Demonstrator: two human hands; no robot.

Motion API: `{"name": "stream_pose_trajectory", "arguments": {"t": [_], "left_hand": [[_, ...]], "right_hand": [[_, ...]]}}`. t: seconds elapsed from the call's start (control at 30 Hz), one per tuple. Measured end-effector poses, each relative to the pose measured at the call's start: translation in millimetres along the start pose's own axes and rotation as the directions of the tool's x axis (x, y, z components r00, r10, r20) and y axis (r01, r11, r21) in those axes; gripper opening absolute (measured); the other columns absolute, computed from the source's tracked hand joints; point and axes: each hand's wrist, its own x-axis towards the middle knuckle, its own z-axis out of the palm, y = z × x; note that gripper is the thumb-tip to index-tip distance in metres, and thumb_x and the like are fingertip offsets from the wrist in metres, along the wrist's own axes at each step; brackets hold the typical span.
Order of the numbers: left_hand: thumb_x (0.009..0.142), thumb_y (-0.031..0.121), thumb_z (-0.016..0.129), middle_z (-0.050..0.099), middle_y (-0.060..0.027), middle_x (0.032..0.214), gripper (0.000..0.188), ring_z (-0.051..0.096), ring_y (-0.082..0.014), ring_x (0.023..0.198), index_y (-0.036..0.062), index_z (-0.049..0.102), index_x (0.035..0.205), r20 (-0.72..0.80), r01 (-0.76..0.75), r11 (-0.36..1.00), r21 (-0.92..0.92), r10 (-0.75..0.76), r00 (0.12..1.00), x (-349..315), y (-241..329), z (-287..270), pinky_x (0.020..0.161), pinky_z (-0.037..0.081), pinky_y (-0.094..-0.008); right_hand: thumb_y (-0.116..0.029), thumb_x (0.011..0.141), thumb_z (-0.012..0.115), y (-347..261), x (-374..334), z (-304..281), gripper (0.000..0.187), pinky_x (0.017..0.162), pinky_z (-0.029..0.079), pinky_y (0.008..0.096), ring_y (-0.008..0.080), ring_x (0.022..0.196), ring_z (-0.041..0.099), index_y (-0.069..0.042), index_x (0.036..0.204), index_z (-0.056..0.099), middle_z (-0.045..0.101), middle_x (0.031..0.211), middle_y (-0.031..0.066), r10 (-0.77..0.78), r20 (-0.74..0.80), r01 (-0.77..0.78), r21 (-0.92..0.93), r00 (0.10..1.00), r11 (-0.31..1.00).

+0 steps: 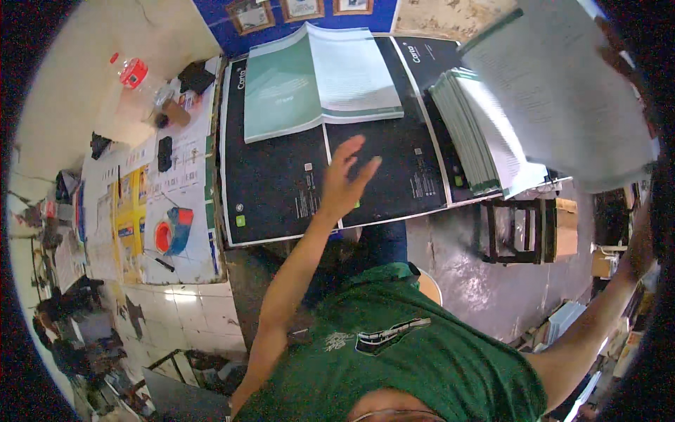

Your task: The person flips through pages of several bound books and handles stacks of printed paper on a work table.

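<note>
My left hand (344, 179) hovers open with fingers spread over large black printed cover sheets (281, 190) laid flat on the table. A green and white cover sheet (320, 77) lies on top of them further back. A thick stack of printed pages (478, 130) rests on the right part of the black sheets. My right arm reaches up at the right edge, and a pale bundle of pages (562, 91) is lifted high there. My right hand itself is lost in the dark rim, so its grip cannot be seen.
A side table at the left carries paper sheets, a roll of red tape (169, 233), a black object (164, 152) and a clear bottle with a red cap (137, 77). A dark wooden stool (517, 228) stands at the right. Clutter lines the floor at the lower left.
</note>
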Motion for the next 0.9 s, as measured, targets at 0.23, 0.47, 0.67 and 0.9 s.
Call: {"name": "stream_pose_trajectory", "arguments": {"t": [0.23, 0.47, 0.67, 0.9], "left_hand": [[0.091, 0.029, 0.066, 0.043, -0.0109, 0.143, 0.063, 0.043, -0.0220, 0.130, 0.0052, 0.038, 0.142, 0.232, 0.283, 0.858, -0.429, -0.198, 0.952, 8, -17, 27, 0.106, 0.038, -0.0385], [0.092, 0.033, 0.060, 0.058, -0.0148, 0.127, 0.056, 0.056, -0.0328, 0.115, 0.0024, 0.046, 0.137, 0.156, 0.347, 0.597, -0.723, -0.348, 0.924, 47, 9, -35, 0.104, 0.041, -0.0448], [0.087, 0.030, 0.068, 0.066, -0.0097, 0.104, 0.038, 0.061, -0.0177, 0.096, -0.0007, 0.062, 0.109, -0.347, 0.037, 0.826, 0.563, 0.195, 0.917, 156, 97, -204, 0.085, 0.047, -0.0312], [0.075, 0.009, 0.075, 0.069, -0.0061, 0.093, 0.019, 0.065, -0.0172, 0.090, 0.0048, 0.066, 0.091, -0.073, -0.224, 0.409, 0.885, 0.596, 0.800, 179, 135, -257, 0.075, 0.050, -0.0320]], "right_hand": [[-0.022, 0.087, 0.065, -7, 6, 39, 0.024, 0.065, 0.044, 0.0328, 0.0180, 0.069, 0.053, 0.001, 0.084, 0.066, 0.062, 0.076, 0.0104, 0.022, -0.019, -0.018, 0.187, 1.000, 0.982], [-0.024, 0.086, 0.070, 25, 75, 54, 0.028, 0.057, 0.040, 0.0312, 0.0125, 0.060, 0.047, 0.001, 0.074, 0.065, 0.058, 0.065, 0.0082, -0.037, -0.067, 0.051, 0.225, 0.997, 0.973], [-0.026, 0.085, 0.074, 68, 188, 81, 0.034, 0.049, 0.037, 0.0298, 0.0077, 0.053, 0.041, 0.001, 0.066, 0.065, 0.055, 0.055, 0.0064, -0.135, -0.130, 0.156, 0.172, 0.982, 0.973], [-0.017, 0.080, 0.062, 119, 299, 244, 0.021, 0.077, 0.051, 0.0353, 0.0231, 0.087, 0.065, -0.006, 0.095, 0.070, 0.068, 0.095, 0.0077, -0.236, -0.108, 0.245, 0.075, 0.966, 0.967]]}}
